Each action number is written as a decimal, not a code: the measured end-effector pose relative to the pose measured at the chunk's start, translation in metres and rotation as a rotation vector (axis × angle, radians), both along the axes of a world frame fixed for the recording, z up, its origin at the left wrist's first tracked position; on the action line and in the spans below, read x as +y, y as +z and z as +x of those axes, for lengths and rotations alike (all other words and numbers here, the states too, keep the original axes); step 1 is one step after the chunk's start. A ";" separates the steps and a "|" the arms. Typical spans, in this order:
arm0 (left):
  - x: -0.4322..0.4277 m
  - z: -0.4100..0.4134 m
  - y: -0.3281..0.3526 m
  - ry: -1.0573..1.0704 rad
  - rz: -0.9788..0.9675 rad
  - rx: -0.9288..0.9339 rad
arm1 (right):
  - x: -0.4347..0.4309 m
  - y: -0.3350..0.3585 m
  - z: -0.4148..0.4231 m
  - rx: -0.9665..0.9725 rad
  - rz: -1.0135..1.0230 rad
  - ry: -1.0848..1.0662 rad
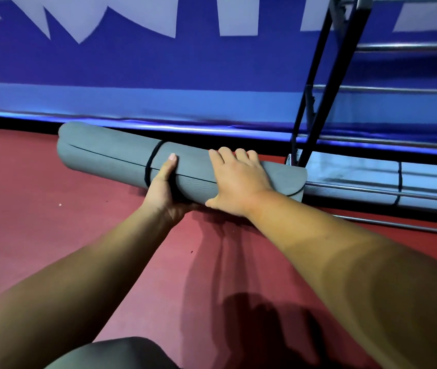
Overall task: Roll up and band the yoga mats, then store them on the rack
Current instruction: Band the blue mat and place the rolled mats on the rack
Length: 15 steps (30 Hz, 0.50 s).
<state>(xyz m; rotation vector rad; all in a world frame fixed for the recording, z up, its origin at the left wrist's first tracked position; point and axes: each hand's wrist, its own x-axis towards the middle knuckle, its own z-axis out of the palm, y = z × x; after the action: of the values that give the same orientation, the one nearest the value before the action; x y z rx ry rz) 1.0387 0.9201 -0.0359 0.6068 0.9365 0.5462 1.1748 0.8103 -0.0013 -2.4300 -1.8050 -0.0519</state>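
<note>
Head view: the rolled grey mat (105,155), ringed by a black band (152,161), lies low beside the rack (310,102), left hand (162,190) cupping it from beneath, right hand (238,179) curled over its top, probably steadying it for shelving.

Just the one view here, head-worn and wide-angle (edges bowing), looking forward and down, close over the red floor (52,235), facing the blue wall (158,75) with the rack (398,46) at right.
</note>
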 end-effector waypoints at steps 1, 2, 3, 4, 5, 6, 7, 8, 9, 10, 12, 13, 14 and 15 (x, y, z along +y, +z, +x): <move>0.003 0.001 0.006 0.023 0.002 0.007 | -0.001 0.002 -0.001 0.016 0.034 0.020; 0.007 0.003 0.013 0.045 0.007 0.011 | -0.002 0.005 0.000 0.041 0.074 0.037; 0.011 0.006 0.022 0.062 0.018 0.019 | -0.004 0.010 0.001 0.071 0.119 0.045; 0.014 0.009 0.033 0.080 0.027 0.018 | -0.008 0.017 0.004 0.100 0.168 0.047; 0.020 0.014 0.044 0.107 0.035 0.022 | -0.013 0.024 0.008 0.124 0.216 0.047; 0.025 0.020 0.051 0.138 0.038 0.015 | -0.019 0.028 0.013 0.141 0.251 0.039; 0.032 0.026 0.061 0.169 0.052 0.017 | -0.025 0.036 0.020 0.151 0.284 0.030; 0.039 0.033 0.069 0.205 0.061 0.019 | -0.033 0.041 0.026 0.168 0.299 0.025; 0.046 0.039 0.076 0.244 0.066 0.037 | -0.040 0.045 0.033 0.207 0.295 0.014; 0.054 0.046 0.079 0.271 0.061 0.076 | -0.048 0.049 0.040 0.265 0.265 -0.011; 0.079 0.061 0.068 0.313 0.045 0.129 | -0.063 0.054 0.054 0.372 0.170 -0.095; 0.090 0.068 0.058 0.326 0.043 0.094 | -0.070 0.054 0.061 0.413 0.142 -0.149; 0.096 0.075 0.050 0.328 0.044 0.066 | -0.078 0.054 0.068 0.460 0.130 -0.215; 0.101 0.081 0.043 0.330 0.056 0.047 | -0.085 0.054 0.075 0.508 0.126 -0.273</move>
<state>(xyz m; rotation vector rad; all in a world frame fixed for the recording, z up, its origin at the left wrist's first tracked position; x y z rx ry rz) 1.1197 1.0210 0.0066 0.5192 1.0769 0.8577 1.2495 0.7258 0.0525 -2.3064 -1.2144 0.3800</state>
